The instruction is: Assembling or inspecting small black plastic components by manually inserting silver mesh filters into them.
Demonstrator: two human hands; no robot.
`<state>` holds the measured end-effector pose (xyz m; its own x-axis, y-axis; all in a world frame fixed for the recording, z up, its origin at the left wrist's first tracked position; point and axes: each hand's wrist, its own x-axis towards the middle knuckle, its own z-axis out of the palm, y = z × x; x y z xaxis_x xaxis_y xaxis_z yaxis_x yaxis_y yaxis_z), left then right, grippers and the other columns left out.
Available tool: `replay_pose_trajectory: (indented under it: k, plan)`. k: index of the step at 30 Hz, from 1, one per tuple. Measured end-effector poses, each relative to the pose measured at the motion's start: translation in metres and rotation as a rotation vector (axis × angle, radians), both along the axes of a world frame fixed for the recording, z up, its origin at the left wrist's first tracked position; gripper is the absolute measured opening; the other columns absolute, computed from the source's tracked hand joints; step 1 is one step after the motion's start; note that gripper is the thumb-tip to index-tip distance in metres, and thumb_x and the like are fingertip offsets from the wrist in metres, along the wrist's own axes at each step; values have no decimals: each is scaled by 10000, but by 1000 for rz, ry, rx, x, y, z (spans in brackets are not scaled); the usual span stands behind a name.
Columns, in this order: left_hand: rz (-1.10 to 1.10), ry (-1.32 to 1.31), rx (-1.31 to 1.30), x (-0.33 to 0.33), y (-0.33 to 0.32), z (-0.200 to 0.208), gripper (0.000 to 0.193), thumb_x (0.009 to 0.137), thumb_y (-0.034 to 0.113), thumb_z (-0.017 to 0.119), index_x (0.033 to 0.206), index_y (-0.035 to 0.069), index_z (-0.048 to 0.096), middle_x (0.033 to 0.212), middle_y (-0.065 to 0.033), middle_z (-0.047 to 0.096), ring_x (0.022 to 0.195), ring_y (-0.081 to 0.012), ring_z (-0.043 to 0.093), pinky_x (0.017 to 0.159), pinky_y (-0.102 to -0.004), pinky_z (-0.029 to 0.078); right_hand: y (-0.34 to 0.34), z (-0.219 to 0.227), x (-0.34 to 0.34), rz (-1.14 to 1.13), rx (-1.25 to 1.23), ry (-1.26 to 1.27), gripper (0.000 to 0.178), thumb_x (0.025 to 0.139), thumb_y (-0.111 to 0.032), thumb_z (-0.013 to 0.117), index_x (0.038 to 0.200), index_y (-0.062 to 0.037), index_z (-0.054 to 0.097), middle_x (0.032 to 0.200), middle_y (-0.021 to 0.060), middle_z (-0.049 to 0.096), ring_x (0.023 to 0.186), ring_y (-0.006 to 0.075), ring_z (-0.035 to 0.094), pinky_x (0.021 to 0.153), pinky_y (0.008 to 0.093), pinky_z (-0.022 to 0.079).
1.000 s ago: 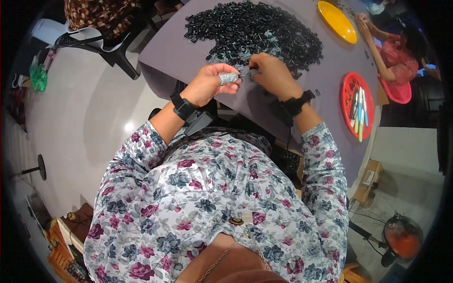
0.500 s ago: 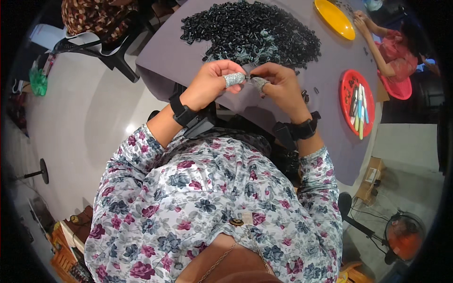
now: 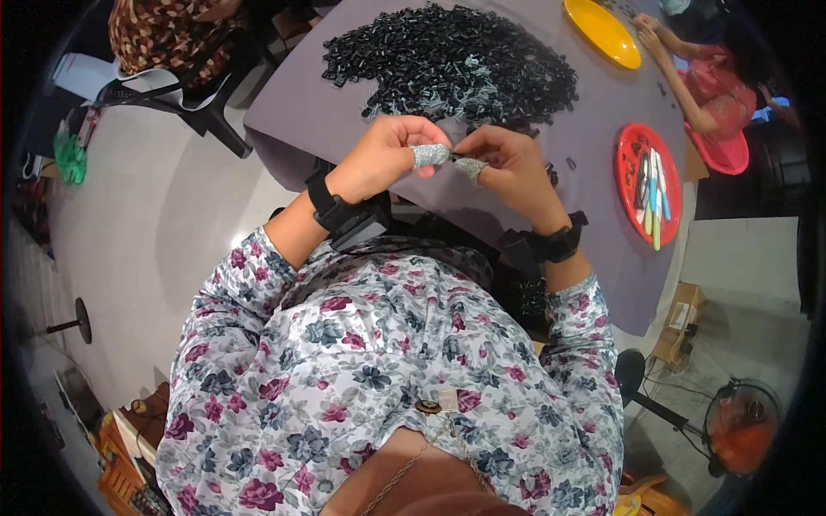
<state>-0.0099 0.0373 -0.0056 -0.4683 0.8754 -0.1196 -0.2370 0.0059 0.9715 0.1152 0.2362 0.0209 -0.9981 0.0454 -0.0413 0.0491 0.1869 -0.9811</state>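
Observation:
My left hand (image 3: 387,155) and my right hand (image 3: 514,168) meet above the near edge of the table, fingertips pinched together. Between them is a small black piece (image 3: 453,156), mostly covered by the fingers, so its exact kind does not show. Both thumbs are wrapped in greyish speckled covers. Just beyond the hands lies a wide heap of small black pieces (image 3: 456,56), with clear or pale grey bits (image 3: 473,101) scattered over its near part. A few loose black pieces (image 3: 551,175) rest beside my right hand.
On the purple-grey tablecloth (image 3: 594,249), a red tray (image 3: 623,202) at right holds knives with coloured handles and small dark bits. A yellow tray (image 3: 615,47) sits farther back. Another person (image 3: 727,99) works at the far right; someone sits on a black chair (image 3: 219,112) at left.
Both hands stay pinched together around the small piece, with slight finger shifts. The whole view has moved a little; the heap and trays appear slightly farther left.

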Motion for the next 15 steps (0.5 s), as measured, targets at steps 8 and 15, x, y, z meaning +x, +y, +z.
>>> replay_pose_trajectory:
  k: [8,15]
  plan:
    - [-40,-19,32,0,-4,4,221,938,-28,575,1147,16,630,991,-31,705,874,-75,664,753,-206,536,-7,-1,5,3,-97,-55,194,816,59,605,1001,28,657,900,31,669,794,78,639,655,236,528]
    - [-56,-61,36,-2,-4,-3,236,928,-23,582,1154,22,632,979,-17,701,861,-64,659,754,-206,540,-18,-7,8,-83,-190,-62,195,798,96,581,979,52,638,857,48,654,730,96,650,618,248,554]
